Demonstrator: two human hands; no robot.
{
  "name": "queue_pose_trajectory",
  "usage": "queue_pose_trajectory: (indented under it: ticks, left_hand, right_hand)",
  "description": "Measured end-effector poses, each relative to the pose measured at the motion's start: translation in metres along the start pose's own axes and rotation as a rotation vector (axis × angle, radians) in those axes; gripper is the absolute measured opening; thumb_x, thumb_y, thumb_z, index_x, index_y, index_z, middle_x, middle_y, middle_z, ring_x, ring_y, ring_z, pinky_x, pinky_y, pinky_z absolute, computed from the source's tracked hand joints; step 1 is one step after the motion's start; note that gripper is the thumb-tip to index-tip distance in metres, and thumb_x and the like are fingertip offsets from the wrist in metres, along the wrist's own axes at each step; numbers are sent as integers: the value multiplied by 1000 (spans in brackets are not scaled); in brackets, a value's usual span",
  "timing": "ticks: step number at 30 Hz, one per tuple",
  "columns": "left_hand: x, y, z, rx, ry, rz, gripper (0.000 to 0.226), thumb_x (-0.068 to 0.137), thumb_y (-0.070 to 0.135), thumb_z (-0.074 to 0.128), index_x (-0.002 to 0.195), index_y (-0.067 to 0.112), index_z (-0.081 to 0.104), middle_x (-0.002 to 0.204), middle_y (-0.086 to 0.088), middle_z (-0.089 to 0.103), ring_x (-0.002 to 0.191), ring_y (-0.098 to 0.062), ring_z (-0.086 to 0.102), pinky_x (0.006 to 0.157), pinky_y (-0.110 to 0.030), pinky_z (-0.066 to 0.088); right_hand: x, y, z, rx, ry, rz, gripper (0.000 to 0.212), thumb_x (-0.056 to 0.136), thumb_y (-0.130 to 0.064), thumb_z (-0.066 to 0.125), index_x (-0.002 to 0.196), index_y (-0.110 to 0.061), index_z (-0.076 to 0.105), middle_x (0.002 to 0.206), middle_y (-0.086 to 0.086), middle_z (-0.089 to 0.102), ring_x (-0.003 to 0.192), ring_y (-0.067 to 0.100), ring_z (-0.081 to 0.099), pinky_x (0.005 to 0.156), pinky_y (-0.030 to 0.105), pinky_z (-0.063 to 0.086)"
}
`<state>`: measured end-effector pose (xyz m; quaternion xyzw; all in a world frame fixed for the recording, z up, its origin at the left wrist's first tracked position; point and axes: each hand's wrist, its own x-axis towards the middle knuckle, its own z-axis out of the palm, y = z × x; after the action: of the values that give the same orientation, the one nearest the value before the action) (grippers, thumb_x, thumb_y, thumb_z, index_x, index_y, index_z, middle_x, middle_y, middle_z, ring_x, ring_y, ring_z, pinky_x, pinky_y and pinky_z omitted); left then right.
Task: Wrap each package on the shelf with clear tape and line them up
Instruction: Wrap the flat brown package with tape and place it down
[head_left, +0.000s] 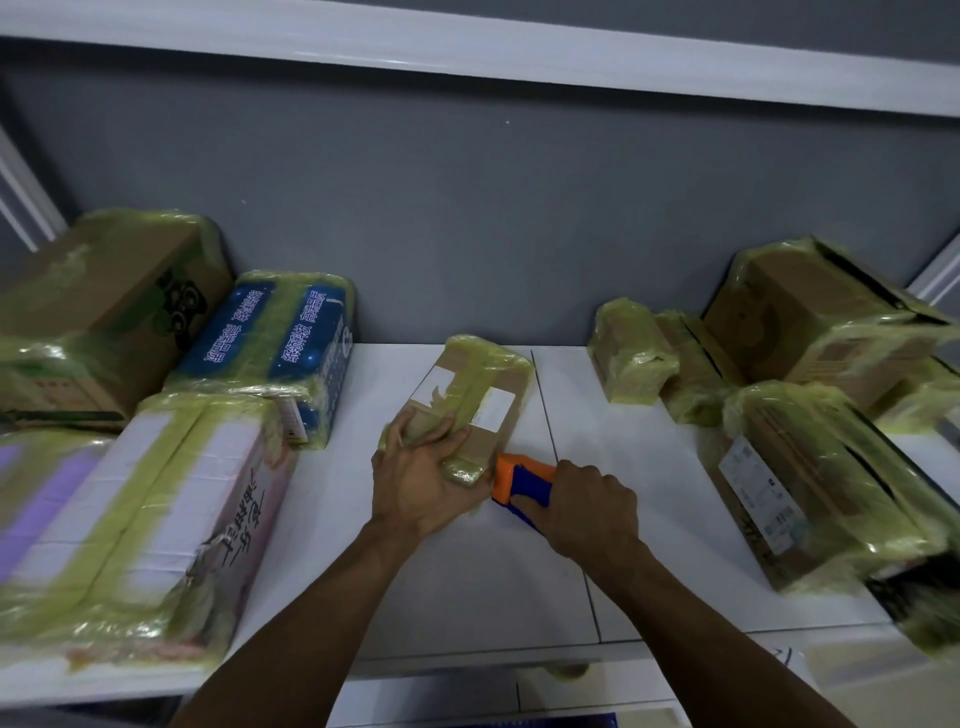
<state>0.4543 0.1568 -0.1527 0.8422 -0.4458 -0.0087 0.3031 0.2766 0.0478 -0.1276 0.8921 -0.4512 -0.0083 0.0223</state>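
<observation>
Nearest the camera, at 6 o'clock: two bare forearms reaching up onto the white shelf (467, 582). At centre, left hand (418, 480) clamped over the near end of a small brown package (470, 400), fingers curled and slightly spread across its top; thumb not clearly seen. Just to its 3 o'clock, right hand (589, 512) wrapped round the blue handle of an orange tape dispenser (522, 480), fingers closed tight, nose of the tool touching the package's near right corner.

Package lying flat mid-shelf, long axis pointing toward 1 o'clock. Already banded with yellowish tape down the middle and over the far end. Bare cardboard and white labels showing on both flanks.

Probably laying a fresh band round the near end. To do it well:
- Press down firmly with the left hand, since so light a box may skid.
- Draw the dispenser flat against the cardboard under even tension.
- Overlap the existing band and smooth out wrinkles.
- Turn the box rather than twist the wrist.

At 9 o'clock, a large white-and-purple box (156, 509), fully wrapped; behind it a blue printed box (280, 348). At 3 o'clock, a long brown carton (810, 483) among other wrapped ones, lying at odd angles. Worth squaring into a row once taped.
</observation>
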Motion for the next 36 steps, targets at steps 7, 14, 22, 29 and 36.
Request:
queue_pose_trajectory:
  ticks: [7, 14, 22, 29, 36]
  left_hand:
    - [-13, -3, -2, 88, -49, -10, 97, 61, 98, 41, 143, 48, 49, 154, 23, 41, 152, -23, 15, 110, -60, 40]
    - [-18, 5, -8, 217, -13, 27, 103, 72, 102, 20, 155, 51, -13, 169, 13, -9, 156, -26, -13, 103, -71, -21]
    - [-36, 7, 6, 334, -19, 189, 64, 91, 65, 46, 150, 39, 46, 153, 11, 49, 142, -26, 46, 112, -74, 15]
    - [-15, 6, 10, 383, -57, 23, 60, 101, 58, 36, 158, 40, 27, 164, 15, 28, 153, -23, 24, 113, -72, -5]
    - [37, -22, 0, 322, -51, -108, 60, 103, 57, 32, 159, 42, 17, 168, 16, 14, 157, -22, 5, 104, -66, -32]
  right_hand:
    - [9, 8, 0, 146, -8, 87, 63, 87, -83, 48, 97, -20, 51, 96, 0, 63, 82, 20, 63, 67, 30, 43]
    - [15, 36, -7, 675, -74, 187, 59, 84, -76, 61, 77, -18, 56, 70, -3, 63, 63, 12, 65, 57, 24, 47]
    - [12, 33, -1, 955, -104, 226, 56, 89, -66, 65, 66, -16, 54, 51, -4, 58, 41, 3, 54, 51, 21, 41]
    - [21, 32, 3, 990, -150, 244, 59, 87, -70, 63, 64, -16, 54, 51, -3, 57, 44, 11, 55, 53, 26, 43]
    - [35, 40, 7, 1012, -173, 322, 63, 85, -72, 64, 62, -14, 54, 46, -4, 54, 43, 12, 55, 52, 27, 42]
